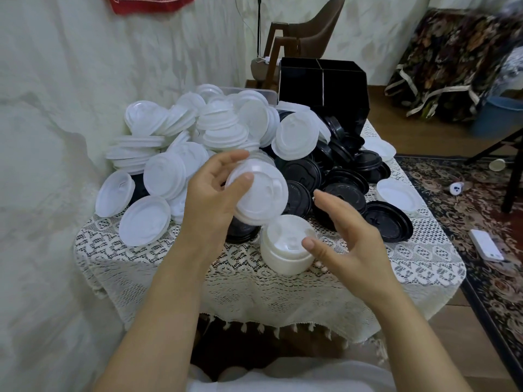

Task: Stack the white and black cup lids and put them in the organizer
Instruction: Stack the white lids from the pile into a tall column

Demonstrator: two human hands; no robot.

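Note:
My left hand [210, 193] grips a single white lid [259, 193] above the table, thumb on its top face. Just below it a short stack of white lids [284, 250] stands on the lace cloth. My right hand [343, 236] hovers beside that stack with relaxed fingers, its thumb tip near the stack's top; I cannot tell if it touches. A heap of loose white lids [181, 142] covers the table's left and back. Loose black lids [345, 179] lie to the right. The black organizer [322, 80] stands at the back, with dividers inside.
The small table [198, 278] under the lace cloth stands against a white draped wall on the left. A brown chair [308, 32] is behind the organizer. On the patterned rug at right lie a white phone [486, 244] and small objects; a blue bin [498, 117] stands further back.

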